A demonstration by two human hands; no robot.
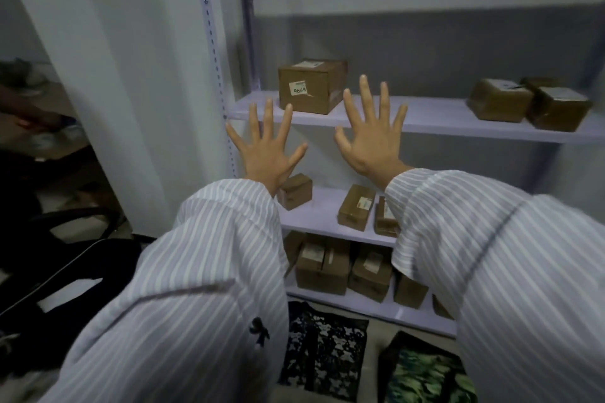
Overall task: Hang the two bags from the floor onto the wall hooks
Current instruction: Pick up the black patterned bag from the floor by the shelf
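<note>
Two bags lie flat on the floor at the bottom of the view. One is black with a white speckled pattern (327, 353); the other is black with a green leafy print (425, 373), to its right. My left hand (266, 147) and my right hand (371, 137) are raised side by side in front of the shelving, palms forward, fingers spread wide, holding nothing. Both hands are well above the bags. My striped sleeves cover part of each bag. No wall hooks show in this view.
A pale metal shelf unit (425, 118) stands straight ahead, with cardboard boxes (311, 85) on several levels. A white wall panel (131, 75) is to the left. A dark office chair (65, 255) and clutter fill the far left.
</note>
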